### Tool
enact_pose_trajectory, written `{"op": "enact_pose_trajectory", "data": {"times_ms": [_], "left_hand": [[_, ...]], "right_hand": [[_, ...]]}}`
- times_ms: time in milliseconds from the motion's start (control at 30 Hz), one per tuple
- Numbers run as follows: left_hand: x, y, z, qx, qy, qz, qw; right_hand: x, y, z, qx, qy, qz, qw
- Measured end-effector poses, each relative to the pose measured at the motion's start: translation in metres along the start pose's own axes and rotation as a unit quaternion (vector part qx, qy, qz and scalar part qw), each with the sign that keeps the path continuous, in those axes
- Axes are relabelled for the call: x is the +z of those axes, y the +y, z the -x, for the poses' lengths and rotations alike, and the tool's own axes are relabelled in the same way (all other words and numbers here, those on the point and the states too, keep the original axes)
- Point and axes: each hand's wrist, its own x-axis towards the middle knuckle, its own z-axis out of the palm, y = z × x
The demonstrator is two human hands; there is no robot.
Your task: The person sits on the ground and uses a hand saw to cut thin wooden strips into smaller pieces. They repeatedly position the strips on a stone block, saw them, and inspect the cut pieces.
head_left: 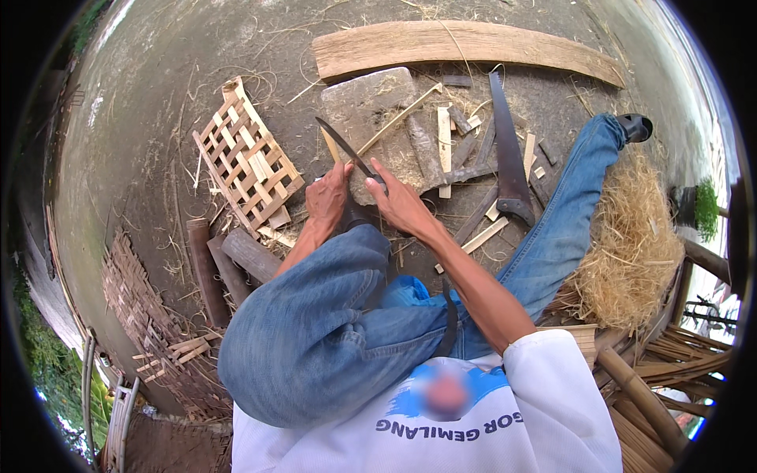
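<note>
Knife with slim dark blade and dark handle sits upper-centre of frame, just left of the midline, right hand wrapped tight on its handle; left hand is just beside it, fingers pinched on lower end of pale narrow wooden strip next to the blade. Flat grey stone slab lies above, pale open-weave slatted panel upper left, dark-bladed handsaw upper right.

At centre, the right hand partly covers the knife at its handle and the left hand hides one end of a pale strip, while at lower middle the white shirt is partly blurred and cropped.
</note>
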Motion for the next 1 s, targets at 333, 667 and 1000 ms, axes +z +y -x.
{"op": "enact_pose_trajectory", "data": {"times_ms": [333, 667, 1000], "left_hand": [[-0.028, 0.03, -0.027, 0.013, -0.045, 0.015, 0.999], [0.008, 0.059, -0.063, 0.14, -0.094, 0.116, 0.979], [0.008, 0.058, -0.062, 0.112, -0.107, 0.103, 0.983]], "right_hand": [[-0.02, 0.012, 0.012, -0.053, 0.05, 0.002, 0.997], [-0.056, 0.053, 0.03, 0.041, 0.136, -0.104, 0.984], [-0.043, 0.062, 0.032, -0.018, 0.115, -0.058, 0.992]]}}
